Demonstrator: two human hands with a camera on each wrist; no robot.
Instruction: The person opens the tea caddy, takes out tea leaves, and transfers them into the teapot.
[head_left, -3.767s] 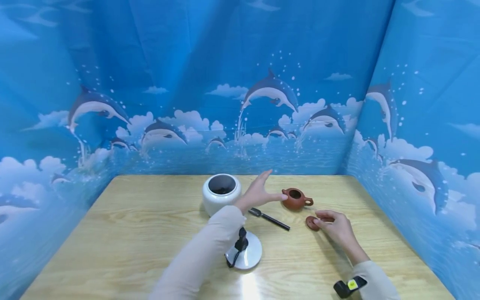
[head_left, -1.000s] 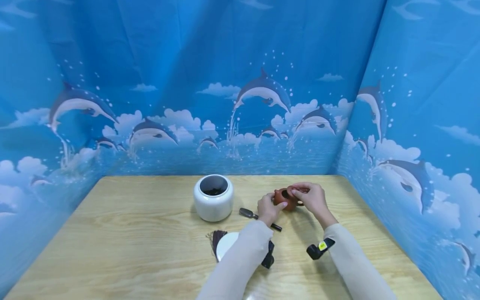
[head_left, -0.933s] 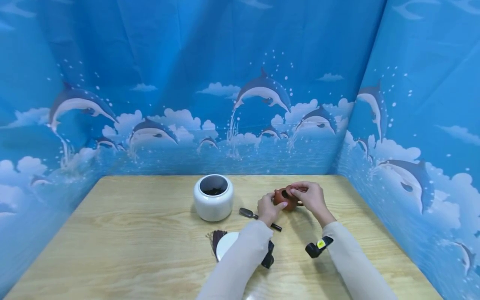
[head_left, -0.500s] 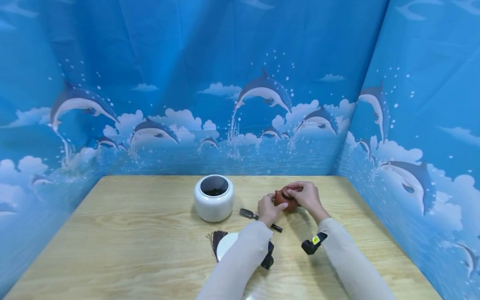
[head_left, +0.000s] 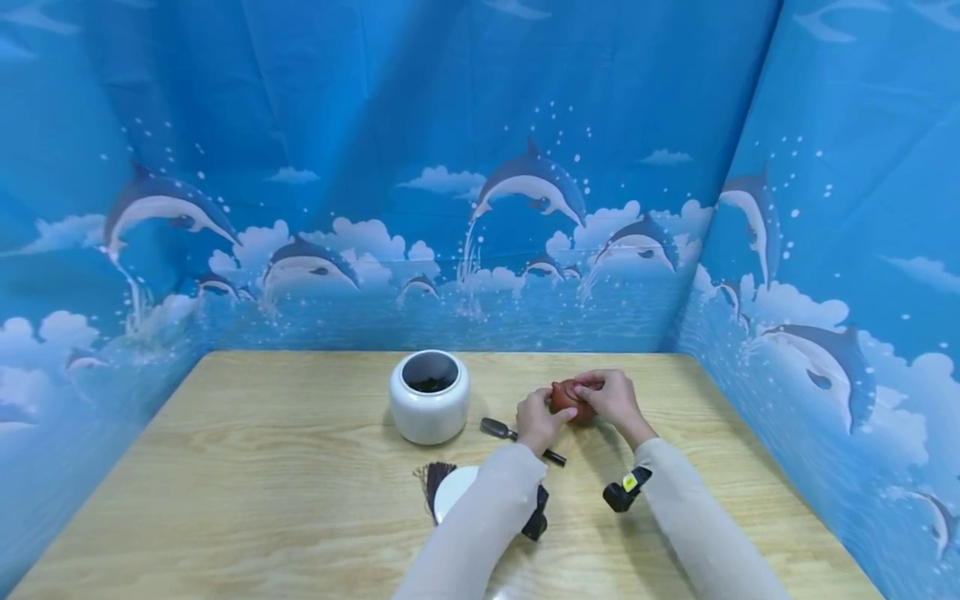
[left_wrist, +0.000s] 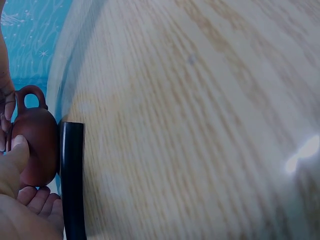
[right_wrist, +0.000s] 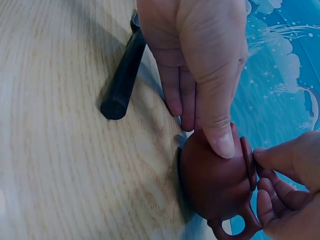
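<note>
A small reddish-brown clay teapot (head_left: 581,415) stands at the right of the table. My left hand (head_left: 537,419) grips its body on the spout side, thumb across the near face and the other fingers round the far side, as the right wrist view shows. With thumb and fingertips, my right hand (head_left: 617,398) pinches the teapot lid (right_wrist: 248,164), which sits over the mouth of the pot. The looped handle of the teapot (left_wrist: 40,145) shows in both wrist views, while the right hand covers it in the head view.
Left of the teapot stands a white glazed jar (head_left: 429,418), uncovered, with dark contents. A black scoop (head_left: 495,427) lies between them, partly behind the left hand. Nearer, a white round lid (head_left: 452,490) with a dark tassel (head_left: 437,477) lies partly under the left forearm.
My left hand has come from above the table to grip the teapot. The right hand has carried the clay lid from the tabletop to the pot's mouth and lowered it from tilted to flatter.
</note>
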